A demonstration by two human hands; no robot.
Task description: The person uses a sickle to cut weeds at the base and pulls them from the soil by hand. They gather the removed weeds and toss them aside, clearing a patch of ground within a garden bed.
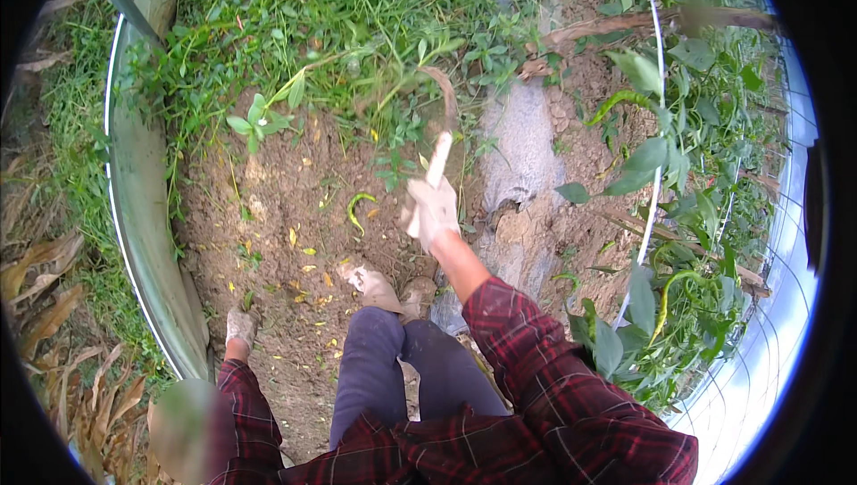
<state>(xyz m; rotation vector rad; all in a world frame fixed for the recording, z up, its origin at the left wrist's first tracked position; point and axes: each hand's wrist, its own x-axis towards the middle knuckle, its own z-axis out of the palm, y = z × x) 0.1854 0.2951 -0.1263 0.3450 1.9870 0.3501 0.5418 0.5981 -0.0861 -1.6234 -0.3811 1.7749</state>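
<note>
My right hand (pixel 434 212), in a pale work glove, grips the light-coloured handle of a sickle (pixel 439 157). The curved, brownish blade points away from me, and its tip reaches the weeds (pixel 402 107) at the edge of the bare soil. A cut or bent weed stem with leaves and a small white flower (pixel 261 122) lies left of the blade. Low on the left, my left hand (pixel 241 326), in a soiled glove, hangs over the soil near the plastic sheeting. Its fingers are too small and blurred to read.
Green plastic sheeting (pixel 139 170) with a white edge runs along the left. Torn plastic film (pixel 519 144) lies on the soil at right. Pepper plants (pixel 643 164) bear long green peppers beside a white hoop (pixel 659 103). A curled pepper (pixel 355 212) lies on the ground before my shoes (pixel 375 287).
</note>
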